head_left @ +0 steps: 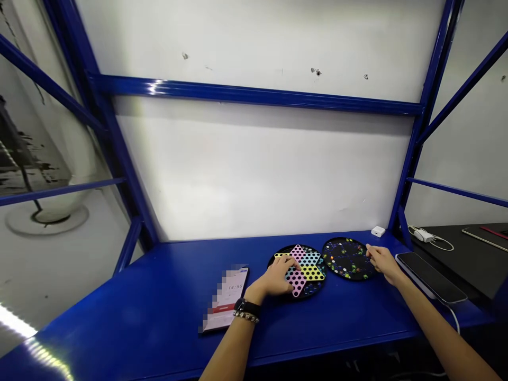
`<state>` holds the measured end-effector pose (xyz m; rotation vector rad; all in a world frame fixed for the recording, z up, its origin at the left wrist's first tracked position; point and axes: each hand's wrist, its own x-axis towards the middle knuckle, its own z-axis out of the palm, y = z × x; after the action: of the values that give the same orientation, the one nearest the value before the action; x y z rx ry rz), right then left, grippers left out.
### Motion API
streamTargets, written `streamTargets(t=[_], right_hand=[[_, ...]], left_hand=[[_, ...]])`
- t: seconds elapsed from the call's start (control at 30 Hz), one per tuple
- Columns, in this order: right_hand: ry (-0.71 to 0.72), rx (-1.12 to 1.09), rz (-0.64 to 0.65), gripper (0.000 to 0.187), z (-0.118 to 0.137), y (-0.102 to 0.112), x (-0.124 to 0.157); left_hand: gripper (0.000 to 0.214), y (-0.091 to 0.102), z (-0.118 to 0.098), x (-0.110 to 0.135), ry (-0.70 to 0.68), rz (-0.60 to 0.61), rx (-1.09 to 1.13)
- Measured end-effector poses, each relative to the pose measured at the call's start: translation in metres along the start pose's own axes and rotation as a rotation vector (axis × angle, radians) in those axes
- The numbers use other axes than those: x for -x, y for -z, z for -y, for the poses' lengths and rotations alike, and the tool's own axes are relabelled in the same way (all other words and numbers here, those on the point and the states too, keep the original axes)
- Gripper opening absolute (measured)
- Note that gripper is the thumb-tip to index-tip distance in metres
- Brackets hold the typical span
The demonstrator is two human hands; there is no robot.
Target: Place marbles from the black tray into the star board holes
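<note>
A Chinese checkers board [315, 273] with a star of pink, yellow and blue hole-punched points lies on the blue table. My left hand [277, 276] rests over its left side, fingers apart and curved, covering some of the holes. Beside the board is a round black tray [349, 262] with glass marbles scattered in it, several near its edge. At the tray's right rim, my right hand [383, 263] has its fingertips closed together. Whatever they pinch, if anything, is too small to make out.
A phone [228, 299] with a lit screen lies left of my left forearm. Another phone [431, 276] with a cable lies by my right forearm. A white charger [378, 231] stands at the back. Blue metal posts [415, 137] and a white wall border the blue table [159, 301].
</note>
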<state>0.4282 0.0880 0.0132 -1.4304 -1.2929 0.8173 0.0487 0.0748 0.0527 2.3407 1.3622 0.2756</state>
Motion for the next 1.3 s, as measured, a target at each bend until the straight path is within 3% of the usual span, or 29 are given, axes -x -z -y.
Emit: streamTargets(t=[0.1, 0.2, 0.3, 0.4, 0.5, 0.57, 0.67, 0.77, 0.87, 0.97, 1.07, 1.17, 1.23, 1.3], right_hand=[[0.203, 0.540, 0.071, 0.042, 0.005, -0.012, 0.012], [0.217, 0.856, 0.157, 0.030, 0.013, -0.018, 0.023], [0.202, 0.972, 0.198, 0.024, 0.016, -0.018, 0.028], [0.203, 0.954, 0.227, 0.020, 0.010, -0.015, 0.029], [0.238, 0.789, 0.208, 0.017, 0.004, -0.014, 0.028], [0.222, 0.537, 0.136, 0.022, 0.004, -0.014, 0.026], [0.066, -0.105, 0.001, 0.029, 0.014, -0.014, 0.021], [-0.080, -0.675, 0.003, 0.025, 0.027, -0.013, 0.013], [-0.136, -0.771, 0.029, 0.026, 0.030, -0.020, 0.007], [-0.088, -0.427, 0.024, 0.039, 0.025, -0.036, 0.007], [0.167, 0.232, 0.100, 0.047, 0.021, -0.055, 0.017], [0.332, 0.863, 0.172, 0.039, 0.022, -0.071, 0.032], [0.337, 1.117, 0.217, 0.034, 0.024, -0.078, 0.040], [0.345, 1.233, 0.255, 0.034, 0.026, -0.083, 0.047]], left_hand=[[0.057, -0.001, 0.001, -0.001, 0.004, -0.008, 0.000], [0.057, -0.002, 0.002, -0.001, 0.004, -0.012, 0.001], [0.056, -0.003, 0.003, -0.002, 0.004, -0.010, -0.006], [0.056, -0.003, 0.003, -0.002, 0.005, -0.018, -0.015], [0.055, -0.002, 0.001, -0.001, 0.011, -0.015, -0.023], [0.055, -0.001, 0.000, 0.000, 0.025, -0.007, -0.020], [0.056, -0.001, 0.000, 0.001, 0.023, -0.008, -0.010], [0.057, -0.001, 0.002, 0.000, 0.005, -0.010, -0.010], [0.057, -0.002, 0.005, -0.001, 0.008, -0.006, -0.018], [0.058, -0.003, 0.007, -0.001, 0.003, -0.004, -0.023], [0.059, -0.003, 0.007, -0.001, 0.004, 0.001, -0.016], [0.059, -0.002, 0.007, -0.001, -0.004, 0.008, -0.019], [0.058, -0.001, 0.007, -0.001, -0.012, 0.008, -0.021], [0.057, -0.001, 0.007, -0.001, -0.013, 0.006, -0.022]])
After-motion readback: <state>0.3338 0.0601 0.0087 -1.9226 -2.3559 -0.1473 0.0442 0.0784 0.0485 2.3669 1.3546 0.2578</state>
